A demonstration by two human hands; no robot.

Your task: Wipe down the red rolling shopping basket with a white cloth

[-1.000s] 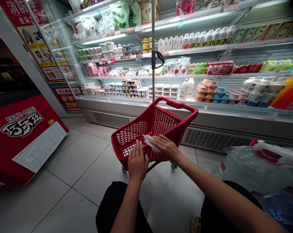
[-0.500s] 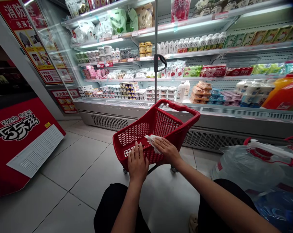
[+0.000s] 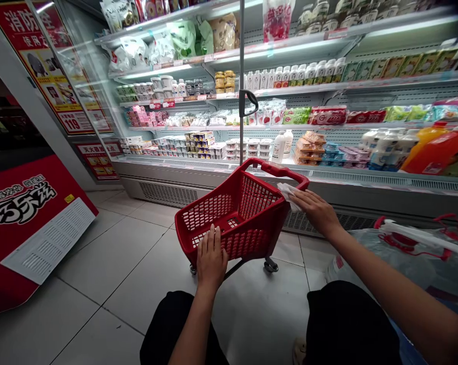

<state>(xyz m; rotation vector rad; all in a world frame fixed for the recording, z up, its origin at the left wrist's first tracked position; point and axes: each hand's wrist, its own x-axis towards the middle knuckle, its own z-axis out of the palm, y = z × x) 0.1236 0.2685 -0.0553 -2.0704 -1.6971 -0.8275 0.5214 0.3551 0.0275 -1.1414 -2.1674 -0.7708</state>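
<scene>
A small red plastic shopping cart [image 3: 247,243] with lattice walls stands before me on its casters. On its near rim, toward the left end, lies my left hand [image 3: 213,261], open, its fingers stretched out over the edge; the thumb side is partly hidden. My right hand [image 3: 316,208] holds a white wipe [image 3: 290,195] against the cart's rear right corner, just below the red handle [image 3: 278,170]. The wipe is crumpled and partly covered by the fingers; whether it is cloth or paper I cannot tell.
Behind the cart runs an open refrigerated shelf [image 3: 156,177] with dairy goods and drinks. At left stands a red freezer [image 3: 73,187]. Large clear water jugs [image 3: 366,253] with red handles stand at right, near my knee. Light floor tiles [image 3: 111,263] lie around the cart.
My right hand has slid with the wipe from the middle of the near side up and right to the corner below the handle. My left hand stays on the near rim.
</scene>
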